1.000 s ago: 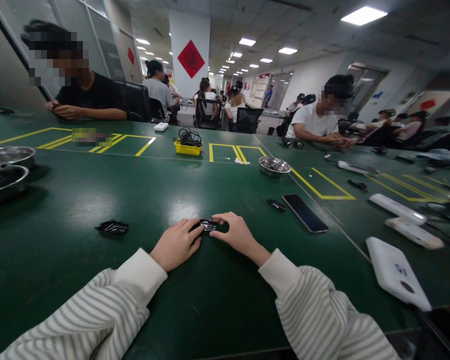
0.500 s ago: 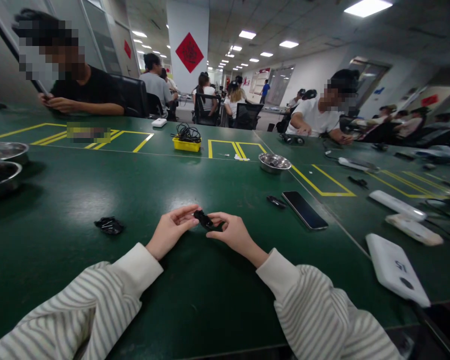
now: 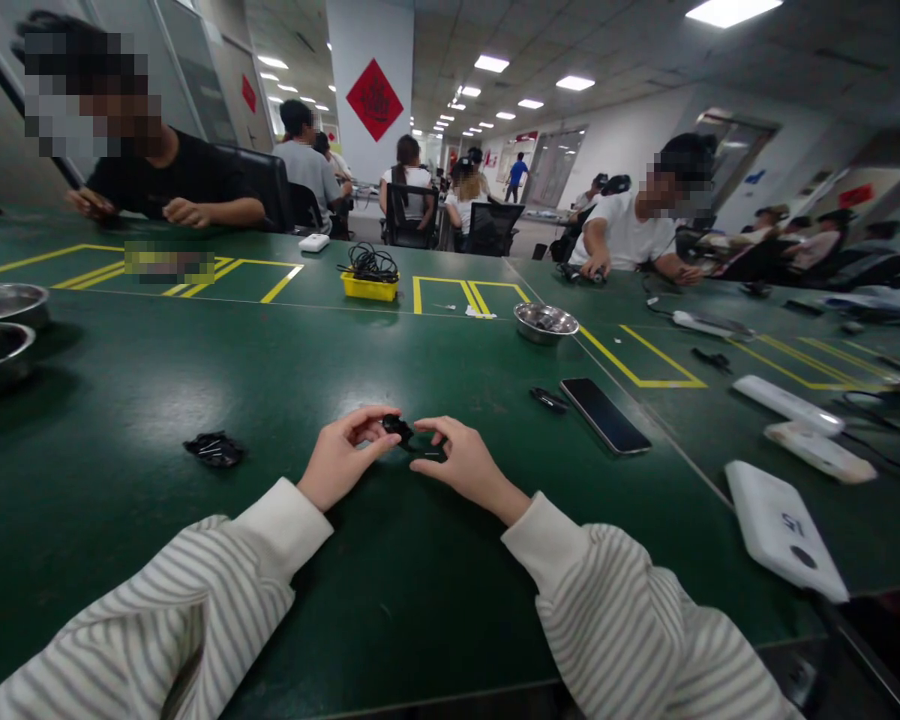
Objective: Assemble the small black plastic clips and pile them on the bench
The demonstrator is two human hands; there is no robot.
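My left hand [image 3: 349,452] pinches a small black plastic part [image 3: 397,430] between thumb and fingers, a little above the green table. Close to its right side is my right hand [image 3: 461,462], thumb and forefinger apart and not closed on the part. A dark sliver [image 3: 432,454] shows in the gap of the right hand; whether it lies on the table or touches the fingers I cannot tell. Left of my hands lies a crumpled-looking black piece [image 3: 214,450] with pale streaks. A slim black piece [image 3: 548,399] rests to the right, beside a phone [image 3: 605,415].
Metal bowls stand at the left [image 3: 22,366] and farther back [image 3: 546,323]. A yellow tray [image 3: 370,288] holds black cable. White devices [image 3: 784,530] line the right side. Co-workers sit across the table, one handling dark parts [image 3: 581,273]. Yellow tape [image 3: 667,384] marks the green tabletop [image 3: 390,600].
My right fingers have parted from the black part, which stays in my left hand. Across the table, one person's hands have separated; another's hand has reached down to dark parts.
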